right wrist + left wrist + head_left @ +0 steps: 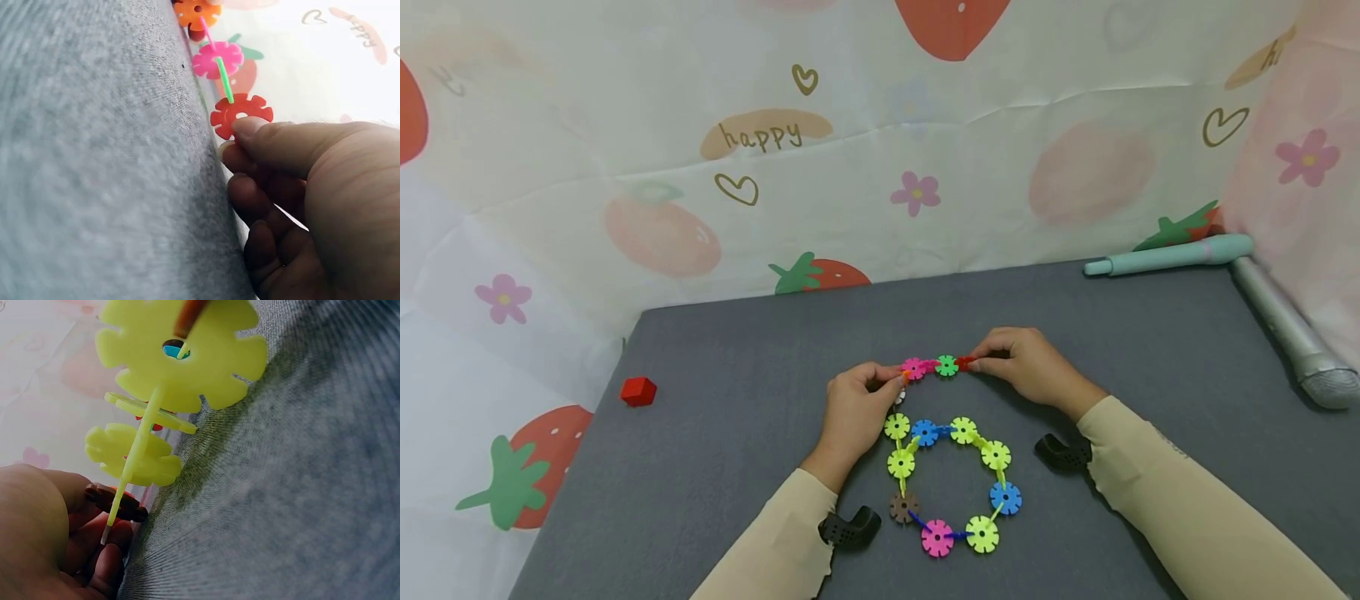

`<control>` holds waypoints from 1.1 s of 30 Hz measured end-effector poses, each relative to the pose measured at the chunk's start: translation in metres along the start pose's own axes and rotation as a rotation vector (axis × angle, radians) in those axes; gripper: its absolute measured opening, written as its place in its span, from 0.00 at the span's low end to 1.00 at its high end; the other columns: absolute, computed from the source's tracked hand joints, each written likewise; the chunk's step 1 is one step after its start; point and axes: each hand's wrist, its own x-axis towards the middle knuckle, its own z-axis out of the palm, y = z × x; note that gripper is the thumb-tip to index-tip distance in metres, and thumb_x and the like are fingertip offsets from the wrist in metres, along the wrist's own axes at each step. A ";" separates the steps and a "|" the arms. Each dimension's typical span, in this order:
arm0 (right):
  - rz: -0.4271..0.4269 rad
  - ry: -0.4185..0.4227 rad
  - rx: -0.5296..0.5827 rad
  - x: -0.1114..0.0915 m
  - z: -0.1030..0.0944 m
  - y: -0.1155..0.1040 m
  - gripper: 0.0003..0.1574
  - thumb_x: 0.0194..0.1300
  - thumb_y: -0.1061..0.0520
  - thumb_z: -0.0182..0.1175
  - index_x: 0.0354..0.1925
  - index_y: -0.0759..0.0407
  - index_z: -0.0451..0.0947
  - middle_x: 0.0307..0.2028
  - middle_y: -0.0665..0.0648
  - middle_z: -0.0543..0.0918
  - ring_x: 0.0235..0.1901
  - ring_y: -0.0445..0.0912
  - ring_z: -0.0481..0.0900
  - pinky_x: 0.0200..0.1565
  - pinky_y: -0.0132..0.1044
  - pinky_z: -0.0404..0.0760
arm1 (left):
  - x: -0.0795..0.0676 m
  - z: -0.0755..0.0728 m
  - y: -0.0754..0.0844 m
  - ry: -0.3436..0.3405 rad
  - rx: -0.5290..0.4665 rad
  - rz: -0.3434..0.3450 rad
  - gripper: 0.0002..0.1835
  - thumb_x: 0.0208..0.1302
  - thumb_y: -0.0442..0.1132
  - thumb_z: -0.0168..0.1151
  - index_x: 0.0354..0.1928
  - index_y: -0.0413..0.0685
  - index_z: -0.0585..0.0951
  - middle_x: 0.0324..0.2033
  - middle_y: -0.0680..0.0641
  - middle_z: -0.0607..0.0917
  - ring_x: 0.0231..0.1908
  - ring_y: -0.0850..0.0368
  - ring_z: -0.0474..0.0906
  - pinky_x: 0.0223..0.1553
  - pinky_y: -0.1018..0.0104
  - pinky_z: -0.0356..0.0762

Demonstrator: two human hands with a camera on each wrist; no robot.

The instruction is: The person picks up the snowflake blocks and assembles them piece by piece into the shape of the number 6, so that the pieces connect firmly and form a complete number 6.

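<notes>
Notched plastic interlocking discs form a chain: a ring of yellow, blue, pink and brown discs, with a strand running up from its upper left. My left hand (852, 408) pinches the strand at an orange disc (906, 377), beside a partly hidden white disc (901, 397). From there a pink disc (914, 368) and a green disc (947, 365) lead right to a red disc (242, 111). My right hand (1026, 367) pinches that red disc between thumb and index finger. In the left wrist view, a yellow disc (206, 375) of the ring looms close to the left hand.
A small red block (638, 392) lies near the left edge of the grey table (737, 467). At the back right, a pale green pen-like object (1180, 255) sits by a silver microphone (1292, 333). Printed cloth (865, 217) hangs behind the table.
</notes>
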 end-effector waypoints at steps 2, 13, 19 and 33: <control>0.001 0.009 0.014 0.000 0.001 0.000 0.05 0.75 0.60 0.72 0.44 0.53 0.94 0.40 0.47 0.88 0.39 0.46 0.82 0.43 0.44 0.80 | 0.000 0.001 0.000 0.002 -0.006 0.000 0.03 0.72 0.34 0.75 0.39 0.43 0.93 0.41 0.52 0.93 0.40 0.57 0.86 0.35 0.65 0.80; 0.004 0.065 0.068 0.002 0.002 -0.001 0.05 0.74 0.60 0.74 0.45 0.53 0.95 0.41 0.47 0.90 0.43 0.46 0.84 0.45 0.42 0.82 | 0.001 0.002 0.003 0.008 -0.008 -0.002 0.03 0.72 0.34 0.75 0.39 0.43 0.94 0.40 0.51 0.93 0.37 0.57 0.85 0.32 0.68 0.77; 0.039 0.012 0.044 0.000 0.001 0.000 0.11 0.76 0.58 0.72 0.54 0.56 0.92 0.48 0.51 0.88 0.47 0.48 0.84 0.50 0.49 0.82 | 0.004 0.003 0.004 0.063 0.016 -0.018 0.03 0.71 0.35 0.76 0.37 0.44 0.93 0.39 0.52 0.93 0.36 0.57 0.86 0.34 0.65 0.80; 0.081 0.092 0.081 -0.012 -0.016 -0.008 0.18 0.82 0.55 0.65 0.62 0.63 0.86 0.54 0.57 0.88 0.47 0.50 0.84 0.47 0.48 0.84 | 0.014 0.007 0.005 0.122 0.040 -0.073 0.02 0.71 0.34 0.75 0.41 0.45 0.90 0.33 0.52 0.90 0.32 0.58 0.85 0.34 0.58 0.83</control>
